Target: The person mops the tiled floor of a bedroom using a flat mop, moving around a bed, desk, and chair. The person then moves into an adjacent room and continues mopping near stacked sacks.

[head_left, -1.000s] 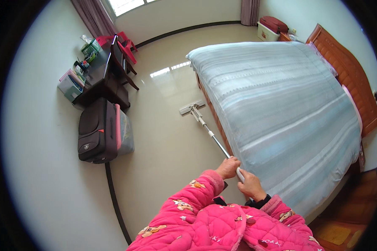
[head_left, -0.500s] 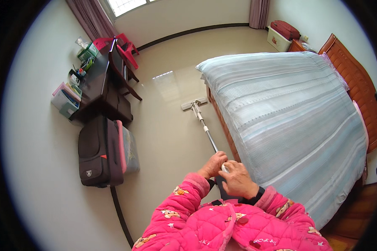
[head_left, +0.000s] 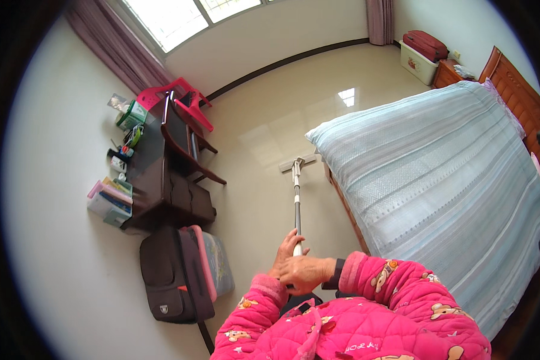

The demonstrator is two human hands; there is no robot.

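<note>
Both my hands grip the metal handle of a flat mop (head_left: 296, 198) just in front of my chest. My left hand (head_left: 286, 247) wraps the pole from the left, and my right hand (head_left: 307, 273) closes over it slightly lower. The pole runs straight away from me across the shiny beige floor (head_left: 264, 132). Its flat white head (head_left: 299, 162) lies on the floor beside the near corner of the bed (head_left: 438, 174). My sleeves are pink and quilted.
A large bed with a pale blue striped cover fills the right side, with a wooden headboard (head_left: 519, 90). On the left stand a dark wooden desk (head_left: 162, 174), a pink plastic chair (head_left: 174, 99) and a black suitcase (head_left: 171, 273) against the wall. A red suitcase (head_left: 425, 45) sits far back.
The view has swung so the mop pole now points straight ahead. The mop head has shifted along the floor near the bed corner. Both hands keep their hold on the handle.
</note>
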